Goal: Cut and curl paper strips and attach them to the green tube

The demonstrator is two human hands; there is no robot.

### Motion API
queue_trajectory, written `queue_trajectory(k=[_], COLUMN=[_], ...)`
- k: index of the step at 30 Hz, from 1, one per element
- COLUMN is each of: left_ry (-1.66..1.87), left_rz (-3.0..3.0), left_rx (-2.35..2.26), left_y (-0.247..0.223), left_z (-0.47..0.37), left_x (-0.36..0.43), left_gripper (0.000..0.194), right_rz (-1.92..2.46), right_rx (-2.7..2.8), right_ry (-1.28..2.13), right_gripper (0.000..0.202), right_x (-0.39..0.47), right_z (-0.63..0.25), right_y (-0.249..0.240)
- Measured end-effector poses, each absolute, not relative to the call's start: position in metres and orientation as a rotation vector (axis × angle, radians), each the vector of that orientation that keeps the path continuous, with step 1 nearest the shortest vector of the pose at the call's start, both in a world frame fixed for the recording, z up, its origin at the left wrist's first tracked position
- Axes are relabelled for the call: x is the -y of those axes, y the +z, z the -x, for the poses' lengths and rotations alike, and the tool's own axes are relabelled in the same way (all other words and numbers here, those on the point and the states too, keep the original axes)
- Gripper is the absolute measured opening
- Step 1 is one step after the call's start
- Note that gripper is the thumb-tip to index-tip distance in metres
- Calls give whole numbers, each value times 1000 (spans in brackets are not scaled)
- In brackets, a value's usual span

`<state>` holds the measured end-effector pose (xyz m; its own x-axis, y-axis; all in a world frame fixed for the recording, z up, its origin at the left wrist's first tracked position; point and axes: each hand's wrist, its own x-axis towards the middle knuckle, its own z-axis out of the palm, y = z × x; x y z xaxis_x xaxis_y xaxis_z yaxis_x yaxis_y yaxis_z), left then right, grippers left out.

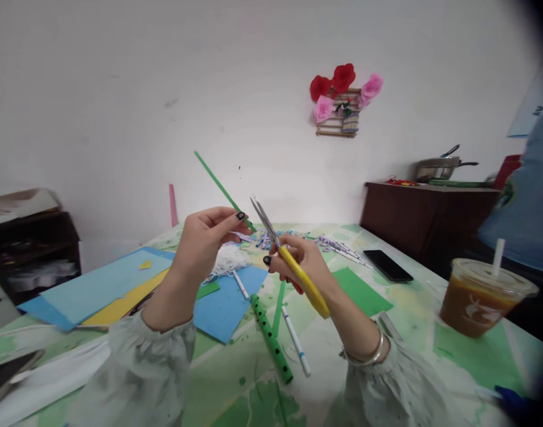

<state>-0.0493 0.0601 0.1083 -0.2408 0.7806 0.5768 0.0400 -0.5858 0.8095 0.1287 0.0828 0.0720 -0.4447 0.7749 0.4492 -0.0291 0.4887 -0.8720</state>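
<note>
Above the table (pixel 249 403), the left hand (pixel 204 234) pinches a thin green strip (pixel 219 184) near its low end, between thumb and finger. The right hand (pixel 307 261) grips the yellow scissors (pixel 293 267), with the tips up, just beside the strip. How the fingers sit in the loops, I cannot tell. For a neat snip, it seems best to hold the strip still, set the blades straight across it, and keep the left fingertips well away. The green tube with black dots (pixel 271 338) lies below.
</note>
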Motion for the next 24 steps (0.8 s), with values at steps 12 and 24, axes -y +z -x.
queue_trajectory(k=[12,24], left_ry=[2087,2229], left_rz=[-1361,-1317], left_rx=[-1004,-1072], left_y=[111,113], left_z=[59,51], left_x=[-61,-61], left_gripper=[16,12], right_rz=[657,688], right_rx=[2006,1900], right_ry=[924,1203], right_gripper=[23,27], right_x=[-85,-80], right_z=[-124,-123], right_y=[61,67])
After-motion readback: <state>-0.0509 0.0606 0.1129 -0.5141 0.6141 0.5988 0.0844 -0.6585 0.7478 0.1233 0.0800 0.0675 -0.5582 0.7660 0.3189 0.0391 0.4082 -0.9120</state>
